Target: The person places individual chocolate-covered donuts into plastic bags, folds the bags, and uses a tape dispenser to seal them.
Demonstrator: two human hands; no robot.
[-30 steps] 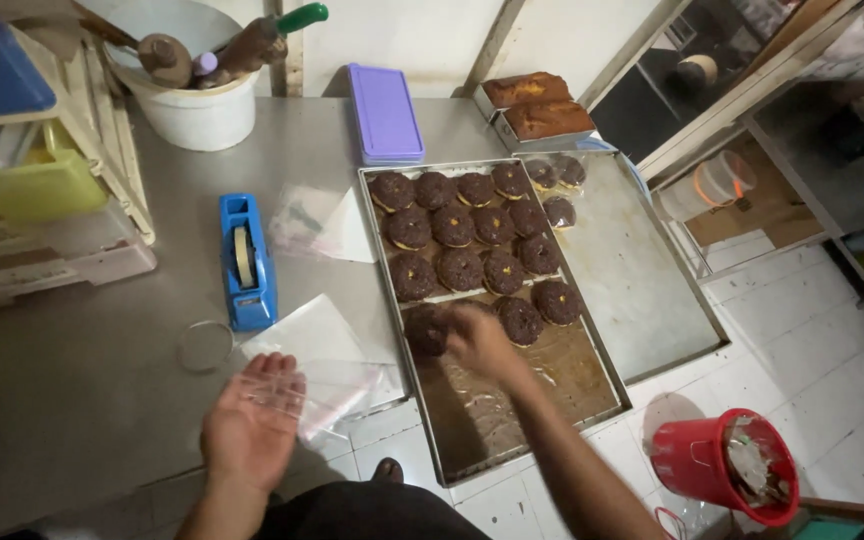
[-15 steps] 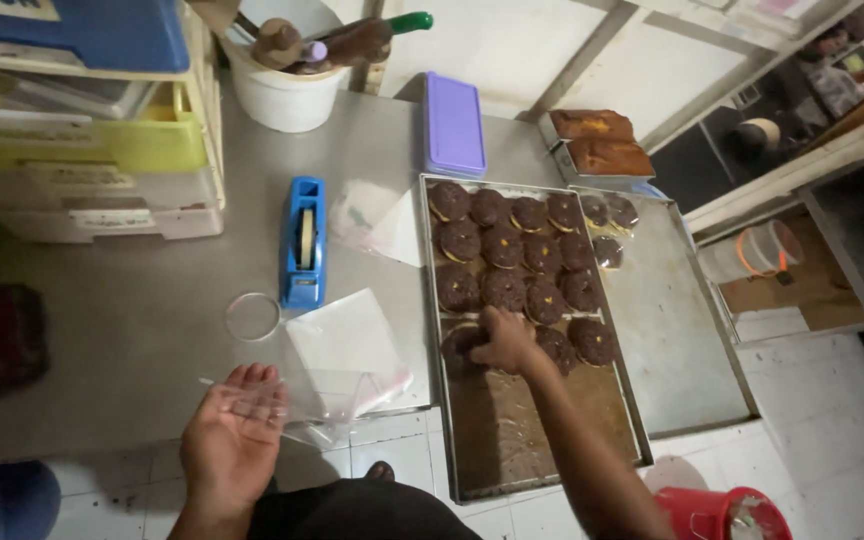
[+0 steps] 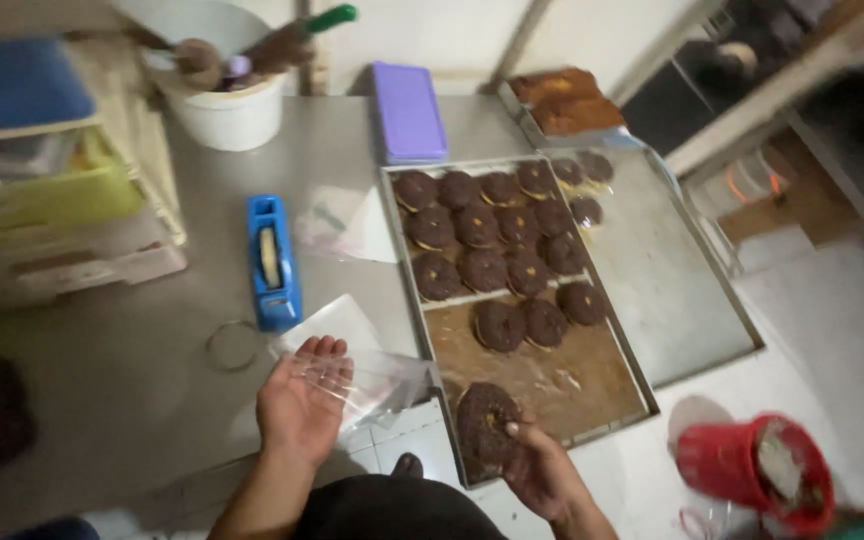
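Watching the head cam here. My right hand (image 3: 542, 470) is pinching a chocolate-glazed donut (image 3: 487, 425) by its lower right edge, fingers curled around the rim, holding it up over the near end of the baking tray (image 3: 542, 385). My left hand (image 3: 302, 405) is palm up, fingers loosely together, with a clear plastic bag (image 3: 372, 385) lying across the fingers and trailing off toward 3 o'clock.

What matters is the spacing: from the left hand the donut sits at roughly 4 o'clock, near but not touching, and the loose end of the bag points right at it. The donut is round, so no long axis to speak of; it's tilted with its glazed face up toward the camera. The bag's long axis runs about 9 to 3. I can't tell if the bag mouth is actually open, since the plastic is too see-through and crumpled.

Counts: one donut in hand, and twelve glazed donuts left on the brown-lined tray, as far as I can make out (nine packed at the far end, three in a looser row nearer me). Roughly three more on the second, bare tray (image 3: 652, 280) at 1 o'clock, blurry. One blue tape dispenser (image 3: 270, 260) at 11 o'clock from my left hand, one purple lid (image 3: 408, 112), one white bucket (image 3: 227, 110) of utensils, one red bucket (image 3: 752, 470) on the floor.
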